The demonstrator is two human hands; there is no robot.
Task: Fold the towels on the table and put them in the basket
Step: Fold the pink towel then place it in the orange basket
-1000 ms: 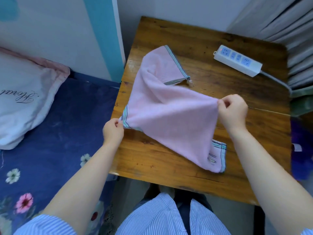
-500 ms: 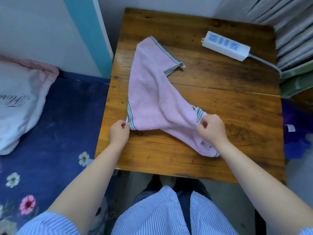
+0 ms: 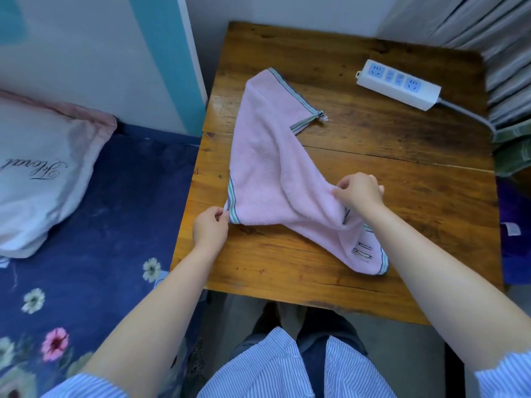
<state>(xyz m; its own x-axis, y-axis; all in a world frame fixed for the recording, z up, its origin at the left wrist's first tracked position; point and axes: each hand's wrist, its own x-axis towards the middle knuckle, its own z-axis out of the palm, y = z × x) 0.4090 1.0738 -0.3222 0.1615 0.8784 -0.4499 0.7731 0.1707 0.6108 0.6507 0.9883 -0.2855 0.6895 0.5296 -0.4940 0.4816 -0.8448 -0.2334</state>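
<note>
A pink towel (image 3: 264, 165) with striped green and grey borders lies crumpled and partly twisted on the wooden table (image 3: 416, 202). My left hand (image 3: 209, 228) pinches its near left corner at the table's left edge. My right hand (image 3: 360, 192) pinches a bunched fold of the cloth near the towel's right side. One corner with a small printed mark hangs flat toward the table's front edge, beside my right forearm. No basket is in view.
A white power strip (image 3: 399, 84) with its cable lies at the table's far right. A bed with a dark blue floral sheet (image 3: 94, 225) and a pale pillow (image 3: 37, 168) stands left of the table. Curtains hang at the right.
My right hand lowered the lifted towel edge toward the table, then shifted slightly away from me with the bunched cloth. My left hand has kept its hold on the corner.
</note>
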